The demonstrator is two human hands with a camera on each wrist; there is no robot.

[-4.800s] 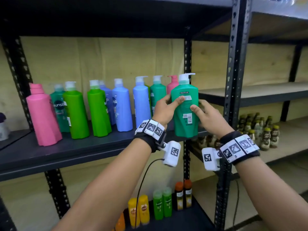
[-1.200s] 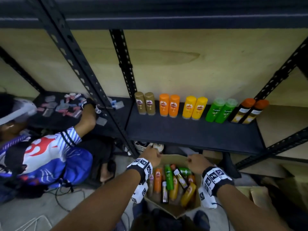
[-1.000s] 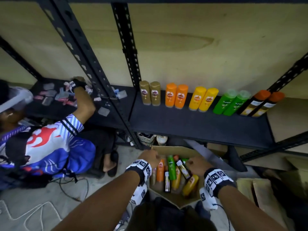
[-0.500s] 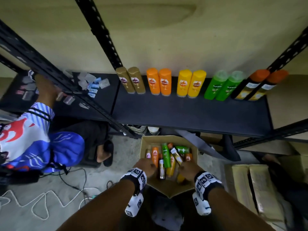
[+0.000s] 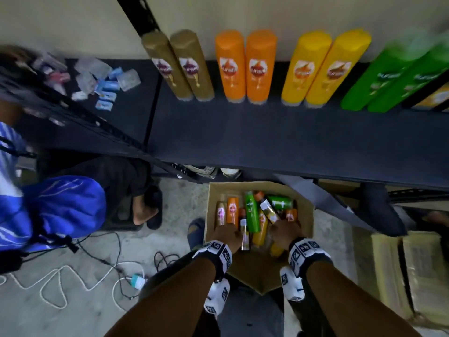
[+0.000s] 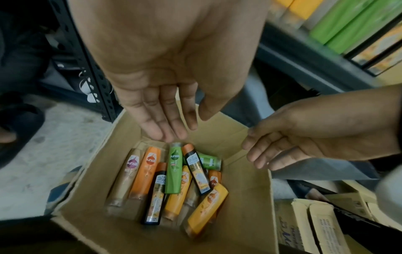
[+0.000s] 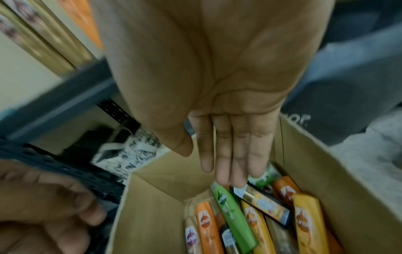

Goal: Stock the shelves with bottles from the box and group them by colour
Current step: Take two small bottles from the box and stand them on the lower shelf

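Note:
An open cardboard box (image 5: 305, 210) stands on the floor below the dark shelf (image 5: 267, 142). Several small bottles lie loose in it: a green bottle (image 6: 174, 171) on top, with orange, yellow, beige and dark ones around it. My left hand (image 5: 228, 233) hovers over the box's left side with straight fingers (image 6: 165, 127) and holds nothing. My right hand (image 5: 284, 229) hangs over the right side, its fingers (image 7: 228, 163) straight above the green bottle (image 7: 234, 216), empty too. Pairs of gold bottles (image 5: 179, 66), orange bottles (image 5: 245, 66), yellow bottles (image 5: 318, 69) and green bottles (image 5: 393, 79) stand along the shelf's back.
Another person in blue (image 5: 48, 210) crouches at the left, a sandalled foot (image 5: 145, 210) near the box. Cables (image 5: 73, 276) trail across the floor. Flat cartons (image 5: 413, 276) lie at the right. Small packets (image 5: 97, 81) litter the left shelf. A black rack upright (image 5: 136, 18) rises behind.
My view has tipped down and closer to the box. Both hands have dropped lower over its opening. Earlier they held a teal pump bottle on an upper shelf.

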